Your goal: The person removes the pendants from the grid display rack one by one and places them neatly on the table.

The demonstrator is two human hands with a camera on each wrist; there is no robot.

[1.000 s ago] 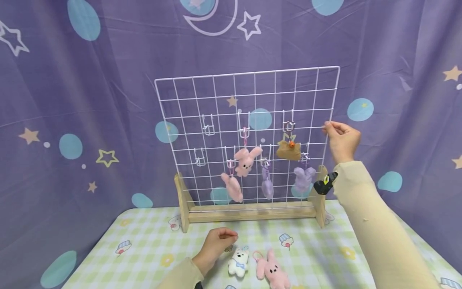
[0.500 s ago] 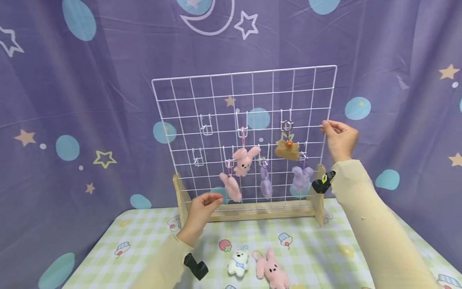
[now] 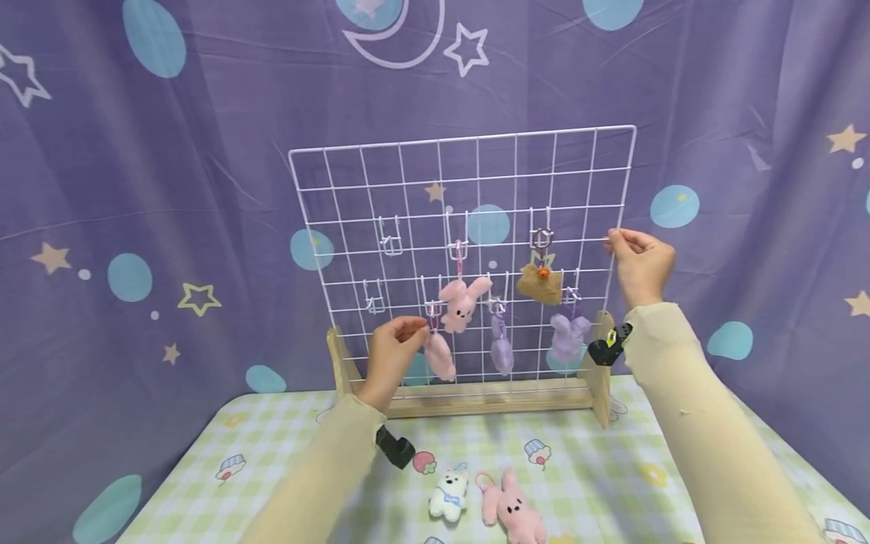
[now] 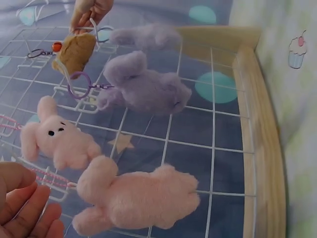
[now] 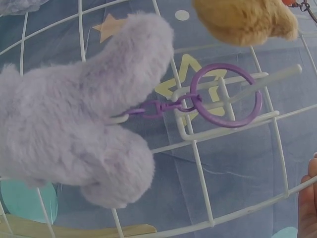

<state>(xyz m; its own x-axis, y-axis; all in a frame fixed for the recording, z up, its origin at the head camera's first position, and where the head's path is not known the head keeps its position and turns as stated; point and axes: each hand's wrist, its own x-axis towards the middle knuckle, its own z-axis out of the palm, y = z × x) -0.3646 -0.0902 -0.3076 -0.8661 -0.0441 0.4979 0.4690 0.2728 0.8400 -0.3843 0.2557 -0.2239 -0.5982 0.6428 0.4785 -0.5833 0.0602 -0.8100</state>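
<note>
My left hand is raised in front of the white wire grid, thumb and fingers loosely bent. Its fingertips are right at the pink cord of the lower pink plush bunny keychain, which hangs from a hook. A gap shows between thumb and fingers in the left wrist view. With thumb and fingers, my right hand pinches the right edge of the wire grid. Another pink bunny hangs just above and right of the left hand. Two lilac plush keychains, one on a purple ring, hang farther right.
A brown plush keychain with an orange bell hangs at upper right. Two bare hooks are at left. The grid stands in a wooden base. On the checked tablecloth lie a white plush bear and a pink bunny.
My left hand has risen from beside the white bear on the table to the lower pink bunny's cord on the grid. The right hand has stayed at the grid's edge.
</note>
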